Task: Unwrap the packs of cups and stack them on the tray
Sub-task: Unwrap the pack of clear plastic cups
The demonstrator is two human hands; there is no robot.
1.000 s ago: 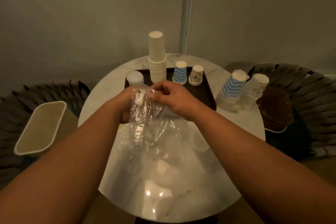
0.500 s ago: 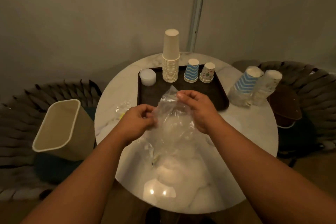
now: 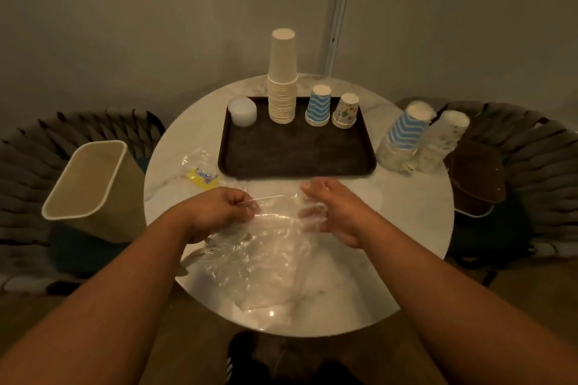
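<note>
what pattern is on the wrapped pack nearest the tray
Blue and white zigzag stripes on the wrapped pack, clearest in the head view.

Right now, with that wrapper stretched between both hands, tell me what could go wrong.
The clear wrapper held by the left hand and right hand could sweep toward the tray and topple the tall cream cup stack. The two wrapped packs sit near the table edge and might get knocked off.

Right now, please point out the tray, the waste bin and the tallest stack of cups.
tray [image 3: 297, 159]: head view, bare dark floor.
waste bin [image 3: 81, 216]: head view, near rim.
tallest stack of cups [image 3: 282, 84]: head view, middle of stack.
</note>
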